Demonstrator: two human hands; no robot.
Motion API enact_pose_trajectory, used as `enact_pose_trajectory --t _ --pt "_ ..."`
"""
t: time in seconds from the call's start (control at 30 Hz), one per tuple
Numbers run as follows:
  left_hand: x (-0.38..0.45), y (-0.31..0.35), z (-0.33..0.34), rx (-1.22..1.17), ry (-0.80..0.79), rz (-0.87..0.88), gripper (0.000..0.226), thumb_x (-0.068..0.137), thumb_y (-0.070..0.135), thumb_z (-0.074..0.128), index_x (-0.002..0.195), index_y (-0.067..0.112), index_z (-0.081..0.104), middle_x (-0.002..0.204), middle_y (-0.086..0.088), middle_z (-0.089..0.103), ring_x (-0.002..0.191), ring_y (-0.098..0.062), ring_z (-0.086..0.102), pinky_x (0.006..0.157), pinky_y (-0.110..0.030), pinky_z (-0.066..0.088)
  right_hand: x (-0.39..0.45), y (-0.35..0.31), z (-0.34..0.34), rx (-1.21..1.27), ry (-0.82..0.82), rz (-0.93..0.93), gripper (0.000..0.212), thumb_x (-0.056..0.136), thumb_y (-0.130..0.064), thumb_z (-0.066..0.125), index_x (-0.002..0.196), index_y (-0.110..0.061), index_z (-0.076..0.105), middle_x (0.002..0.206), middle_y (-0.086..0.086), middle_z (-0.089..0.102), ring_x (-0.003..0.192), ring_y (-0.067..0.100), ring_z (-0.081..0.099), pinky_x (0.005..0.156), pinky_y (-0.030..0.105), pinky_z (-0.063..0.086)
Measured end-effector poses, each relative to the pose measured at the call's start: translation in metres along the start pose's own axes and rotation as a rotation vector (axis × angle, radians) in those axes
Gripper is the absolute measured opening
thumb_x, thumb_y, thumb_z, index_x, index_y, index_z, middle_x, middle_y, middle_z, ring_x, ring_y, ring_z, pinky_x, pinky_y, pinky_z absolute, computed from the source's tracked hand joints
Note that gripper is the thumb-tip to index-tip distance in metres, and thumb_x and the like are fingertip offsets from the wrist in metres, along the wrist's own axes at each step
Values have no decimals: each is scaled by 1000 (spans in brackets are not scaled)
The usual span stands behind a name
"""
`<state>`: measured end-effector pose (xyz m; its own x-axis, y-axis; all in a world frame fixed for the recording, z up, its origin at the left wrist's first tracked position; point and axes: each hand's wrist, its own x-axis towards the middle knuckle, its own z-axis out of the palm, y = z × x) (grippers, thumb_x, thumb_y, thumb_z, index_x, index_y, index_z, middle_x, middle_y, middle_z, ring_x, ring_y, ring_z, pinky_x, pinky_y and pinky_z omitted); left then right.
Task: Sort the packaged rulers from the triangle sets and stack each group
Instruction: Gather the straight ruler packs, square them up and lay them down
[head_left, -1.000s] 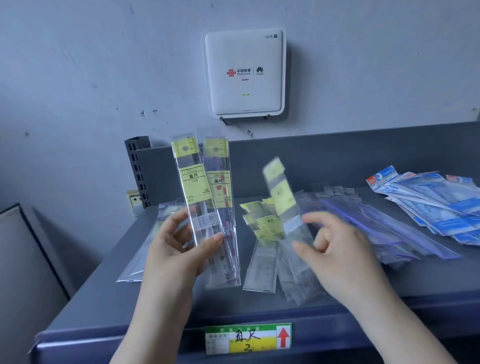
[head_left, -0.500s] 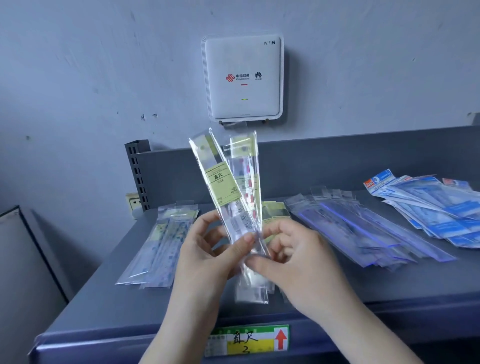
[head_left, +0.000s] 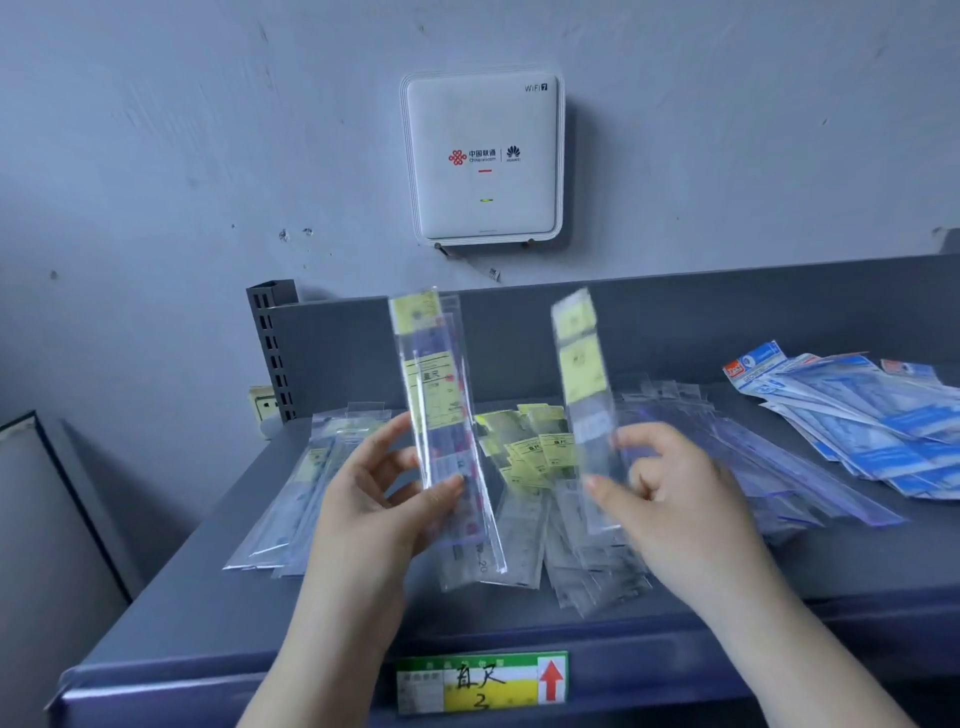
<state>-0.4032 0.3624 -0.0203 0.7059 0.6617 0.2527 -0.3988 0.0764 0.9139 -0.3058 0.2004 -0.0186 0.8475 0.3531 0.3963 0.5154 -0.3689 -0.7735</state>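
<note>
My left hand (head_left: 387, 491) grips a small upright bundle of packaged rulers (head_left: 436, 395), clear sleeves with yellow labels. My right hand (head_left: 670, 499) pinches a single packaged ruler (head_left: 584, 384), upright and blurred, a little to the right of the bundle. Below and between my hands lies a loose pile of yellow-labelled rulers (head_left: 535, 452) on the grey shelf (head_left: 857, 566). Clear purple-edged rulers (head_left: 779, 467) fan out to the right. Blue-and-white triangle set packs (head_left: 872, 415) lie at the far right.
Another stack of clear packets (head_left: 306, 483) lies at the shelf's left. A green-and-yellow label with a red arrow (head_left: 480, 683) sits on the front lip. A raised back panel (head_left: 727, 322) borders the shelf. A white router (head_left: 483, 158) hangs on the wall.
My hands, together on one bundle half a second ago, have separated. The right hand has drawn one ruler off to the right while the left keeps the rest upright.
</note>
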Motion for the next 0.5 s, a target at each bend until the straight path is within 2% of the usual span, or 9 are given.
enact_pose_trajectory --t 0.07,0.13,0.17,0.2,0.23,0.3,0.33,0.4,0.5 --pt "1 -1 1 -3 26 -9 49 73 -14 64 97 29 59 99 -6 60 87 -26 63 73 -41 54 -2 0 0 -190 -92 26 30 81 -40 65 106 -25 56 58 -10 53 63 9 52 59 22 40" --pt "0 -1 3 -6 -15 -17 45 73 -14 64 97 24 62 94 -3 65 82 -24 66 63 -37 57 -2 -5 -2 -413 -136 55 47 80 -52 61 119 -28 51 92 -10 60 94 12 56 72 26 41" --pt "-1 0 5 -4 -52 -19 41 73 -14 63 97 19 65 91 -4 68 77 -22 68 55 -32 56 -2 -7 -4 -505 -125 42 51 80 -56 59 122 -30 49 99 -10 59 101 12 55 73 25 41" --pt "-2 1 7 0 -84 -19 37 73 -14 63 98 14 66 89 -5 70 74 -21 69 52 -28 55 -3 -9 -6 -530 -106 10 51 78 -60 57 121 -32 50 93 -12 58 98 10 56 70 25 41" --pt "-4 1 9 7 -107 -17 35 72 -14 63 97 11 66 88 -7 71 72 -21 69 51 -26 54 -3 -11 -7 -474 -90 -29 50 76 -63 56 116 -33 53 78 -13 54 85 5 57 64 24 40" --pt "-5 1 14 17 -140 -7 32 65 -7 68 93 9 66 90 -11 70 72 -23 69 50 -27 54 -5 -12 -7 -209 -114 -93 50 66 -68 56 102 -34 60 57 -6 52 57 1 50 56 23 39" --pt "-5 0 17 20 -153 -3 33 61 -3 69 92 9 66 91 -14 69 72 -24 69 50 -28 55 -6 -13 -6 -75 -162 -104 49 61 -67 58 99 -36 60 61 -6 58 54 1 50 56 21 40" --pt "-7 -2 26 26 -180 -5 36 57 2 70 92 6 65 97 -25 63 76 -28 66 50 -28 55 -8 -10 0 72 -255 -82 40 62 -58 67 96 -38 59 73 -19 64 57 -3 53 59 16 41" --pt "-9 -5 38 33 -210 -29 35 61 7 70 96 4 65 104 -33 55 80 -32 62 53 -31 56 -7 -7 3 198 -221 -61 22 71 -34 75 86 -32 59 68 -15 67 54 -2 52 59 13 45"
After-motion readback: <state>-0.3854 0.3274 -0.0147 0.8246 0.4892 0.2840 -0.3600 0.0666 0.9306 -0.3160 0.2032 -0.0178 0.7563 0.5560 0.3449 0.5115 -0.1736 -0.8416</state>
